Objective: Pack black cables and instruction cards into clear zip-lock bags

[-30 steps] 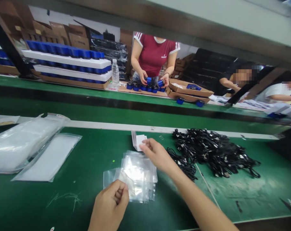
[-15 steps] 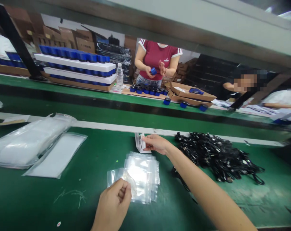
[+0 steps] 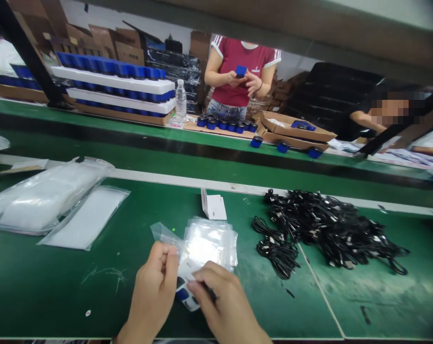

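My left hand [image 3: 154,291] pinches a small clear zip bag [image 3: 165,235] by its edge, lifted off the stack of clear bags [image 3: 209,241] on the green table. Close beside it, my right hand [image 3: 221,301] is closed on a small white card with blue print [image 3: 185,295], held at the bag's mouth. Both hands are near the table's front edge. A short pile of white cards [image 3: 214,206] lies behind the bag stack. To the right lies a heap of black cables [image 3: 327,231], with one coiled bundle [image 3: 278,248] at its near left.
Large clear plastic packets [image 3: 48,196] lie at the left. Beyond a green conveyor [image 3: 202,165], a person in a red shirt [image 3: 243,67] handles a blue item above rows of blue-capped jars [image 3: 225,125] and cardboard trays [image 3: 291,131]. White trays of blue jars [image 3: 112,88] are stacked at back left.
My right hand left the white card pile and came back to the front with one card. My left hand lifted a bag off the stack. The camera view shifted slightly.
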The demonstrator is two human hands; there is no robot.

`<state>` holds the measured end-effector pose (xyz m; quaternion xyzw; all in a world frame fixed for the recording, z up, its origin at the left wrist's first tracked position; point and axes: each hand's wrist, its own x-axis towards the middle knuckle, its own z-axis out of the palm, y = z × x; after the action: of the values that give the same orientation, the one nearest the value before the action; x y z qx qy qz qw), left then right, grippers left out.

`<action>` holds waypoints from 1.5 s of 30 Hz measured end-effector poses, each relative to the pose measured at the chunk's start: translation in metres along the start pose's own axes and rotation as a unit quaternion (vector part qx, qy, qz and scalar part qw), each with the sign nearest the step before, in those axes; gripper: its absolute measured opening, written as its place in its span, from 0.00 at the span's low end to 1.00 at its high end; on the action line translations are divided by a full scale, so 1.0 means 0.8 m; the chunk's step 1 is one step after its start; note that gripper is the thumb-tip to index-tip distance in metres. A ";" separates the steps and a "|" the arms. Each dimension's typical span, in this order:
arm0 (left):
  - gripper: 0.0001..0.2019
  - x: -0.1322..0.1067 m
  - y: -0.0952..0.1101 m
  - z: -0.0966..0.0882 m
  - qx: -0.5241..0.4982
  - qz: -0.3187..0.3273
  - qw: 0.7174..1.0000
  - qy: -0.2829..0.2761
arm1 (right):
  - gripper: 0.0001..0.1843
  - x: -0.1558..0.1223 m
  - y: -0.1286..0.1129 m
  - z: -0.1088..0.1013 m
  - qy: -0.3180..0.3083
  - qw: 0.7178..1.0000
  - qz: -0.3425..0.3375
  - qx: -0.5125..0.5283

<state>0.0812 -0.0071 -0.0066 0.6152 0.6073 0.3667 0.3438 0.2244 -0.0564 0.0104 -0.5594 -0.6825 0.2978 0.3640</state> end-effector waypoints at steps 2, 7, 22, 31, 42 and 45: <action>0.11 0.000 0.002 -0.001 0.036 0.025 0.998 0.043 | 0.05 -0.007 0.004 0.026 0.093 0.995 0.010 0.039; 0.10 0.003 0.009 -0.011 0.040 0.013 0.990 0.135 | 0.37 -0.027 0.012 0.080 0.148 0.948 0.110 0.259; 0.05 -0.014 0.014 -0.017 0.135 0.131 0.982 0.024 | 0.12 -0.020 0.019 0.026 0.194 0.948 -0.203 -0.148; 0.11 -0.022 0.010 -0.003 0.229 0.238 0.943 0.044 | 0.14 -0.012 0.006 0.022 0.119 0.962 -0.086 -0.231; 0.07 -0.032 0.009 -0.008 0.197 0.329 0.922 -0.044 | 0.09 -0.007 -0.005 -0.015 0.044 0.998 0.037 -0.028; 0.06 -0.031 0.010 -0.013 0.186 0.351 0.916 -0.051 | 0.11 0.002 0.007 -0.010 0.120 0.985 0.083 0.089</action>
<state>0.0766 -0.0324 0.0047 0.8594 0.3917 0.3122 0.1031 0.2337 -0.0539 0.0106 -0.6114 -0.5555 0.3172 0.4658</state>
